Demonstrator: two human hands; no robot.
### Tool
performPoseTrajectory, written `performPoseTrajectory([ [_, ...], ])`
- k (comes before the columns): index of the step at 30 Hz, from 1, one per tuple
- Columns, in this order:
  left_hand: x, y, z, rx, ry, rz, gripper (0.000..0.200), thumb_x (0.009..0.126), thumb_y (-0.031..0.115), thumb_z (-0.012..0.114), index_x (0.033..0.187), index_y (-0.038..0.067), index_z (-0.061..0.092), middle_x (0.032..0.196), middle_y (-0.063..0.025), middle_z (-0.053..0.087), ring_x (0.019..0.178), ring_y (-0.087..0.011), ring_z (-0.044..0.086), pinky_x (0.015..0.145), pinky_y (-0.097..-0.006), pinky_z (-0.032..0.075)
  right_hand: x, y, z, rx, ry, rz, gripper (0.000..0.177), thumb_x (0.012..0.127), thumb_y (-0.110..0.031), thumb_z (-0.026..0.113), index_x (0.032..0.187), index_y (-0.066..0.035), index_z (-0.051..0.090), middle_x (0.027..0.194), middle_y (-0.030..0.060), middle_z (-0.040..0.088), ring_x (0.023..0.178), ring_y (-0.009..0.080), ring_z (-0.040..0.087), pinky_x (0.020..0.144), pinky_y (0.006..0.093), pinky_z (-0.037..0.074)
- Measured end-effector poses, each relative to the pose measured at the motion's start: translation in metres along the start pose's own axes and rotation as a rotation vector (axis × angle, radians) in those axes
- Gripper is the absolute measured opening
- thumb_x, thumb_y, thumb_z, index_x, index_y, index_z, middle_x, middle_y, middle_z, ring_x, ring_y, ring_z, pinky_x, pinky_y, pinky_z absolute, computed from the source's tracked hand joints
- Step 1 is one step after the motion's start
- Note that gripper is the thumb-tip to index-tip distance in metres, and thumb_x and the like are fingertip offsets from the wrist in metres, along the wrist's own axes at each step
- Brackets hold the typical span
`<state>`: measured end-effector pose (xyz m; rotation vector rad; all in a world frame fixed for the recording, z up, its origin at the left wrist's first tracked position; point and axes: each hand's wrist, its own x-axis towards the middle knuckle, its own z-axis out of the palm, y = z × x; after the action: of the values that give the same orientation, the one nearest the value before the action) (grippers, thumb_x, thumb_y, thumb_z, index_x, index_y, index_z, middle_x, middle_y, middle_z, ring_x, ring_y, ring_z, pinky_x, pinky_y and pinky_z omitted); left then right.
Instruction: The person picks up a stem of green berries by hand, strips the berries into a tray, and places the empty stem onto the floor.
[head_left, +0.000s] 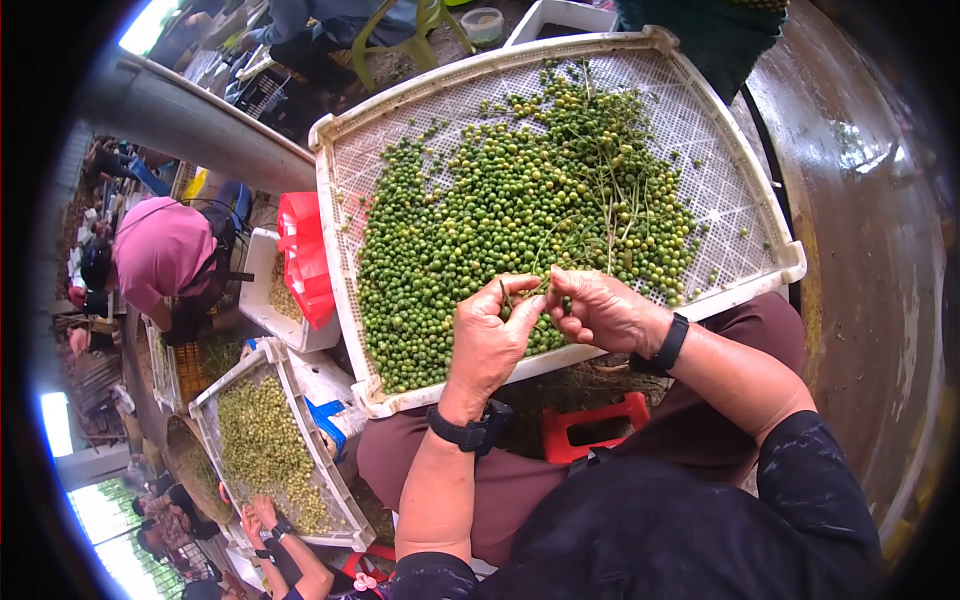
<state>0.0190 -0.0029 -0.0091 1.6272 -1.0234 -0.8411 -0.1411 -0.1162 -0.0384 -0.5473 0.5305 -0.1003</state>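
- Green berries [470, 200] everywhere, spread across a white mesh tray [370, 160] that sits over the person's lap, thickest from the left edge through the middle.
- And look at the meeting point: both hands come together above the near edge, around its middle, fingertips almost touching.
- Left hand [490, 330], closed in a pinch, thumb against forefinger on a thin green sprig [543, 284]; the sprig sits right between the two hands, with berries beneath it.
- Right hand [603, 308], thumb and forefinger nipped together on that same sprig, the other fingers curled; exactly how much it grips, the fingers hide.
- Now the relation that counts, by my reading: the tangle of stems [615, 200] lies straight out beyond the right hand, its long axis running from the far edge toward the near edge, right of the tray's middle.
- So it's the right hand nearer those stems, the left hand nearer loose berries by the near left corner.
- Bare mesh shows along the right edge, a few stray berries dotted on it!
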Motion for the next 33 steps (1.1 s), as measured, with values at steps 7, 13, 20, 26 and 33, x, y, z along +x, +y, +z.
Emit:
performPoseTrajectory([
  [7, -0.001, 0.008, 0.0, 0.011, -0.097, -0.019, 0.018, 0.092, 0.004, 0.072, 0.11, 0.0, 0.073, 0.088, -0.0018, 0.071, 0.079, -0.0063, 0.061, 0.07, -0.024, 0.051, 0.003, 0.006, -0.004, 0.0, 0.007, -0.002, 0.044, 0.095, -0.052, 0.068, 0.088, -0.009, 0.063, 0.084, 0.0013, 0.056, 0.06, 0.0084, 0.051, 0.046, 0.0214, 0.038],
  [13, 0.0, -0.008, 0.007, -0.102, -0.12, 0.03, 0.012, 0.094, 0.0, 0.068, 0.105, -0.001, 0.072, 0.09, -0.0033, 0.073, 0.08, -0.0093, 0.066, 0.073, -0.0249, 0.053, 0.004, 0.009, -0.006, 0.03, -0.027, -0.014, 0.039, 0.092, -0.048, 0.073, 0.094, -0.01, 0.064, 0.084, 0.0006, 0.059, 0.064, 0.0099, 0.053, 0.047, 0.0219, 0.039],
  [20, 0.0, -0.015, 0.006, -0.092, -0.069, -0.002, 0.011, 0.094, -0.001, 0.067, 0.104, -0.001, 0.073, 0.087, -0.0049, 0.074, 0.082, -0.009, 0.067, 0.074, -0.0238, 0.053, 0.004, 0.008, -0.001, 0.041, -0.068, -0.057, 0.03, 0.096, -0.036, 0.07, 0.095, -0.007, 0.062, 0.083, 0.002, 0.059, 0.067, 0.0119, 0.058, 0.051, 0.0238, 0.044],
  [26, -0.001, -0.008, 0.008, -0.13, -0.038, 0.002, 0.007, 0.092, 0.003, 0.07, 0.097, 0.001, 0.074, 0.084, -0.0042, 0.072, 0.071, -0.0107, 0.066, 0.065, -0.025, 0.052, 0.006, 0.009, -0.009, 0.099, -0.051, -0.082, 0.021, 0.094, -0.027, 0.071, 0.096, -0.008, 0.062, 0.084, 0.0028, 0.061, 0.069, 0.0133, 0.06, 0.054, 0.0254, 0.047],
  [33, 0.007, 0.003, -0.019, -0.85, -0.088, -0.402, 0.021, 0.102, 0.016, 0.061, 0.115, 0.001, 0.067, 0.089, -0.0033, 0.067, 0.073, -0.0121, 0.063, 0.066, -0.0269, 0.054, 0.001, -0.007, -0.007, 0.106, -0.181, -0.133, 0.017, 0.094, -0.017, 0.063, 0.103, -0.003, 0.059, 0.089, 0.0072, 0.062, 0.072, 0.0197, 0.061, 0.061, 0.0312, 0.05],
])
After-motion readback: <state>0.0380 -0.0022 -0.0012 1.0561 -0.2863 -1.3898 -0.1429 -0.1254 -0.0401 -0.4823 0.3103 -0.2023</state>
